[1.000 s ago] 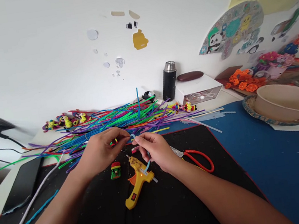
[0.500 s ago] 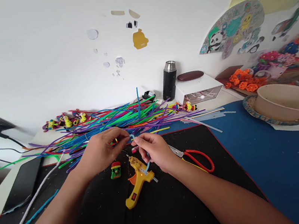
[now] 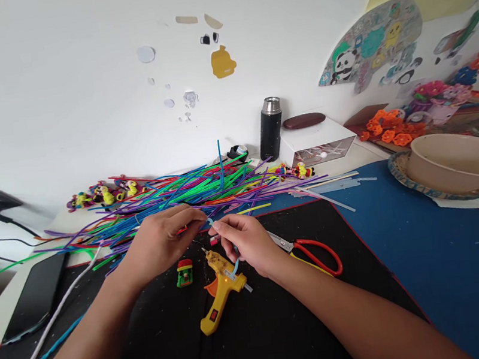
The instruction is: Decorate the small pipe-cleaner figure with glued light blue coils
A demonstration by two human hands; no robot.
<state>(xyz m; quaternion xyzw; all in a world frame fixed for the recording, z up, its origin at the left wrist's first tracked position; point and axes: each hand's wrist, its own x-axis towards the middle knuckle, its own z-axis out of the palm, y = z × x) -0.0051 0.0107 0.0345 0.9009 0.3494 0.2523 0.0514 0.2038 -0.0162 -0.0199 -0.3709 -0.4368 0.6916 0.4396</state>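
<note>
Light-blue pipe cleaner is pinched between the fingertips of the left hand and the right hand, above the yellow glue gun. Left of the glue gun sits a small green-and-red figure; right of it, red-handled scissors; beyond it, a heap of coloured pipe cleaners.

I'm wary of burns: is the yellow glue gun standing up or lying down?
Lying down: the glue gun is on its side, body and handle flat along the black mat.
</note>
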